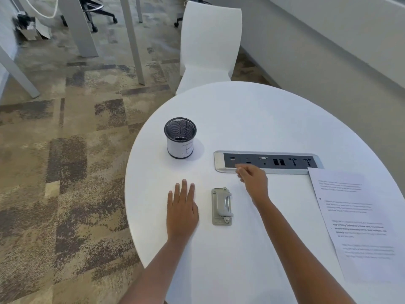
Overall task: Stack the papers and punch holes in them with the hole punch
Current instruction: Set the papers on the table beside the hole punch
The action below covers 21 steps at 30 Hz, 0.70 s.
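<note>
A grey metal hole punch (221, 206) lies on the round white table (252, 119), between my two hands. Printed papers (359, 224) lie at the table's right side, reaching past the frame edge. My left hand (182, 208) rests flat on the table left of the punch, fingers straight. My right hand (252, 177) hovers above and right of the punch, near the socket panel, its fingers loosely curled and holding nothing.
A black mesh pen cup (180, 138) with a white label stands at the table's left. A recessed socket panel (268, 162) runs across the middle. A white chair (208, 47) stands behind the table. Patterned carpet lies to the left.
</note>
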Each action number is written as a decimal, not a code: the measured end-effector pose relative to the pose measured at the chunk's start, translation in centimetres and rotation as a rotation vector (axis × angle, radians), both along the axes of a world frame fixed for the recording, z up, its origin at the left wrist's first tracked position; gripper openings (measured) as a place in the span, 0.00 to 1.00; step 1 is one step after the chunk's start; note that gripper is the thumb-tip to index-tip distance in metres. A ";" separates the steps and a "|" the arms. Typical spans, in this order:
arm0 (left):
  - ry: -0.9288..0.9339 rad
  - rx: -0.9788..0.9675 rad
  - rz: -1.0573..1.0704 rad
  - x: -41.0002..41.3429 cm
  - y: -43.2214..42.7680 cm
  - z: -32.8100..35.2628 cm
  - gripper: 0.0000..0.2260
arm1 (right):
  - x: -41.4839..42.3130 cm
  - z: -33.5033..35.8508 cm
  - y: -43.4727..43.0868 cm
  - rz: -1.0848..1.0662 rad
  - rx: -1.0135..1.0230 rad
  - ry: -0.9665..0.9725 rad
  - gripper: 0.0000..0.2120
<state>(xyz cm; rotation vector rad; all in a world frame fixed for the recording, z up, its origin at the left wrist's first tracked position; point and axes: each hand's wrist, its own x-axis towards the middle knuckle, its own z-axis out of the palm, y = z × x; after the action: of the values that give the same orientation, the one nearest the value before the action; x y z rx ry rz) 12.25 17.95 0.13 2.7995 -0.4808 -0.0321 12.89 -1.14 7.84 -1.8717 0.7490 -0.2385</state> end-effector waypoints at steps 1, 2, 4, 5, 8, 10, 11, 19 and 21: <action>0.000 0.003 0.004 -0.3 -0.1 0.0 0.23 | -1.3 -0.5 -0.7 0.002 -0.014 0.009 0.08; -0.003 0.006 0.005 -0.5 -0.1 0.0 0.23 | -2.6 -1.0 -1.3 0.013 -0.032 0.016 0.09; -0.017 0.021 0.009 -0.7 -0.1 -0.1 0.23 | -5.4 -1.9 -2.6 0.049 -0.082 0.034 0.09; -0.021 0.027 0.014 -0.8 -0.1 -0.2 0.23 | -6.7 -2.4 -3.1 0.067 -0.111 0.046 0.09; -0.022 0.029 0.026 -1.1 -0.4 -0.3 0.23 | -10.4 -3.5 -4.4 0.122 -0.177 0.088 0.11; -0.025 0.028 0.026 -1.3 -0.3 -0.3 0.23 | -12.2 -4.0 -4.9 0.198 -0.235 0.085 0.14; -0.031 0.029 0.026 -1.4 -0.3 -0.2 0.23 | -13.0 -4.2 -5.2 0.246 -0.278 0.077 0.16; -0.031 0.005 0.075 -3.6 -0.9 -0.3 0.24 | -16.2 -5.0 -5.8 0.488 -0.536 0.067 0.13; -0.035 0.000 0.080 -4.2 -1.0 -0.3 0.23 | -16.7 -5.0 -5.8 0.507 -0.564 0.044 0.11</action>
<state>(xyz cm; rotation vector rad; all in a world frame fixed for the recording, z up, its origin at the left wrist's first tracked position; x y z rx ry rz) 8.06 16.96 -0.19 2.8204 -0.3763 0.0348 -3.81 -6.95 2.83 -2.5375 0.2160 -0.0838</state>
